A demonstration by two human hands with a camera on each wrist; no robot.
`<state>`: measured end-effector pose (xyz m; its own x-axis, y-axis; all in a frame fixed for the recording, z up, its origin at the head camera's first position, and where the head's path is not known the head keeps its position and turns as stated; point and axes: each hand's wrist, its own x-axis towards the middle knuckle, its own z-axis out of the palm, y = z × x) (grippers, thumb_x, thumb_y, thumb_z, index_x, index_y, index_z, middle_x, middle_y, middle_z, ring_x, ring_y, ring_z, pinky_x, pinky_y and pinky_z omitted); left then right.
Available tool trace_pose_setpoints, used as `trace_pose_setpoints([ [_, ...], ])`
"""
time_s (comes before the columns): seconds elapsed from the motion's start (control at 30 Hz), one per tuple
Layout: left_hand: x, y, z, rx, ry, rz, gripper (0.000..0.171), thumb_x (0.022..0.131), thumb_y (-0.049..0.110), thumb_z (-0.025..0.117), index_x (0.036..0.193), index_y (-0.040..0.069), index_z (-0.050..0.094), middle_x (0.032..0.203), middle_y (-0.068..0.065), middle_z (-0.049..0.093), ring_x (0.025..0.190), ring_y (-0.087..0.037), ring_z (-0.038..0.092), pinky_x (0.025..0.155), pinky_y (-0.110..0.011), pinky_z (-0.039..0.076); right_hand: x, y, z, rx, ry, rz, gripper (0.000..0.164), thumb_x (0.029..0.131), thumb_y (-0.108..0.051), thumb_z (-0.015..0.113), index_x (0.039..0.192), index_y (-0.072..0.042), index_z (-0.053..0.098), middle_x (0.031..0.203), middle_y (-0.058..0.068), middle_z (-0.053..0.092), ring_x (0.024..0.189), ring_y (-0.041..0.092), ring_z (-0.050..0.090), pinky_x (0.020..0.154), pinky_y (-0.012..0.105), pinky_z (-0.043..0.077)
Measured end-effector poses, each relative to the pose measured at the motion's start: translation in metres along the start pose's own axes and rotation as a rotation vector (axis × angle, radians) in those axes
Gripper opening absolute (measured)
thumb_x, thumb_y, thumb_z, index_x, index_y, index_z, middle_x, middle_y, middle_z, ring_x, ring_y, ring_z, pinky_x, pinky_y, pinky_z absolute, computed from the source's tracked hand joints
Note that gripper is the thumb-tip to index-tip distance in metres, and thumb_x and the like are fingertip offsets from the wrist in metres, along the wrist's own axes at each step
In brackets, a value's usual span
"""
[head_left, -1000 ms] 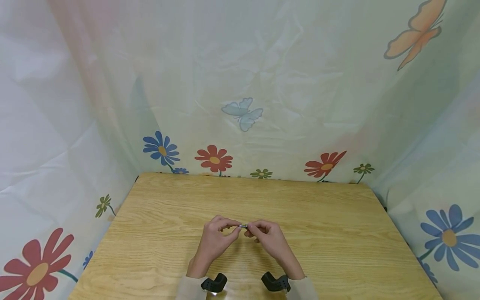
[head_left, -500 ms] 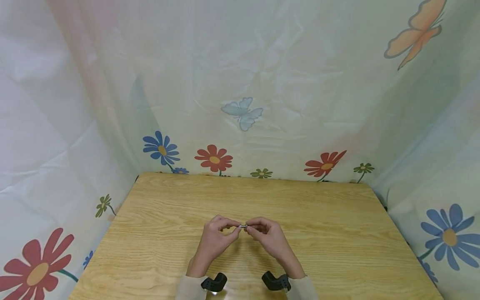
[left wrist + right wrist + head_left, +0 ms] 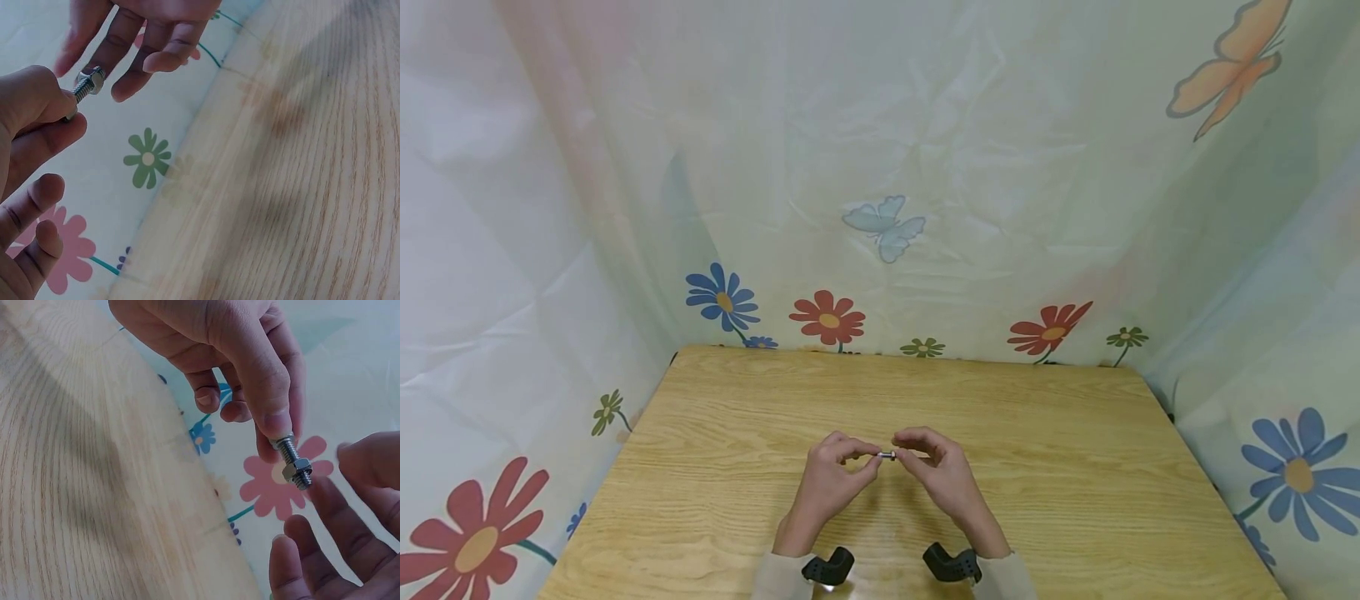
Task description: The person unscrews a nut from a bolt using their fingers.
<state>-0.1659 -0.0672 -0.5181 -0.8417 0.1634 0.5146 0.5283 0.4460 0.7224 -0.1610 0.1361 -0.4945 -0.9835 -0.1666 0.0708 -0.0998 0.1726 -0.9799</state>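
Note:
A small metal bolt [image 3: 287,449] with a hex nut [image 3: 297,470] threaded near its tip is held just above the table. My left hand [image 3: 835,479] pinches the bolt's head end between thumb and index finger, hiding most of the head. My right hand [image 3: 946,477] is at the nut end, its thumb and index finger spread apart. One right fingertip lies right beside the bolt's tip in the right wrist view; whether it touches I cannot tell. In the left wrist view the nut [image 3: 94,80] shows fully, with the right fingers loosely bent behind it.
The wood-grain table [image 3: 737,400] stretches beneath both hands. Behind it and at both sides hangs a pale curtain [image 3: 970,183] printed with flowers and butterflies. Each wrist wears a black camera mount, the left mount [image 3: 830,567] and right mount [image 3: 951,564] facing each other.
My right fingers have gone from pinching at the nut to spreading apart, the index finger lifting away from the thumb. More of the nut end shows. The left hand keeps its place and grip.

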Motion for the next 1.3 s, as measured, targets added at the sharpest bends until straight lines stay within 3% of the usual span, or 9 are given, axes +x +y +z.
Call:
trace_pose_setpoints([
  [0.23, 0.0002, -0.0002, 0.0006, 0.001, 0.034, 0.03, 0.014, 0.084, 0.01, 0.085, 0.092, 0.021, 0.083, 0.079, 0.011, 0.071, 0.075, 0.001, 0.055, 0.064, -0.037, 0.054, -0.0002, 0.0008, 0.0004, -0.001, 0.031, 0.069, 0.028, 0.102, -0.03, 0.066, 0.122, -0.011, 0.073, 0.117, 0.013, 0.073, 0.103, 0.019, 0.068, 0.085, 0.038, 0.059],
  [0.43, 0.0002, 0.0009, 0.0008, -0.01, 0.049, 0.036, 0.014, 0.084, 0.01, 0.085, 0.093, 0.021, 0.084, 0.08, 0.011, 0.071, 0.076, 0.001, 0.055, 0.064, -0.035, 0.054, 0.0008, 0.0031, 0.0016, -0.024, 0.044, 0.146, 0.031, 0.102, -0.037, 0.064, 0.109, -0.009, 0.077, 0.1, 0.007, 0.076, 0.096, 0.02, 0.07, 0.083, 0.042, 0.059],
  [0.73, 0.0003, 0.0031, -0.0001, -0.005, 0.046, 0.047, 0.013, 0.084, 0.01, 0.085, 0.092, 0.019, 0.084, 0.08, 0.011, 0.07, 0.076, 0.001, 0.054, 0.065, -0.029, 0.051, -0.0007, 0.0003, 0.0004, -0.028, -0.028, 0.158, 0.034, 0.101, -0.033, 0.066, 0.111, -0.002, 0.076, 0.096, 0.011, 0.078, 0.095, 0.018, 0.07, 0.082, 0.042, 0.059],
  [0.97, 0.0, 0.0019, 0.0004, -0.006, 0.041, 0.051, 0.012, 0.084, 0.011, 0.085, 0.092, 0.019, 0.084, 0.079, 0.01, 0.07, 0.075, 0.001, 0.053, 0.065, -0.034, 0.053, -0.0016, -0.0007, -0.0002, -0.023, -0.059, 0.14, 0.03, 0.1, -0.029, 0.068, 0.114, -0.003, 0.076, 0.102, 0.014, 0.078, 0.101, 0.025, 0.072, 0.081, 0.042, 0.059],
  [1.3, 0.0005, 0.0012, -0.0016, -0.029, 0.015, -0.03, 0.013, 0.084, 0.011, 0.085, 0.093, 0.022, 0.084, 0.081, 0.014, 0.07, 0.076, 0.001, 0.057, 0.068, -0.039, 0.056, 0.0006, 0.0046, 0.0003, -0.035, -0.05, 0.106, 0.026, 0.1, -0.013, 0.068, 0.122, -0.002, 0.072, 0.11, 0.012, 0.076, 0.107, 0.042, 0.069, 0.086, 0.043, 0.06],
])
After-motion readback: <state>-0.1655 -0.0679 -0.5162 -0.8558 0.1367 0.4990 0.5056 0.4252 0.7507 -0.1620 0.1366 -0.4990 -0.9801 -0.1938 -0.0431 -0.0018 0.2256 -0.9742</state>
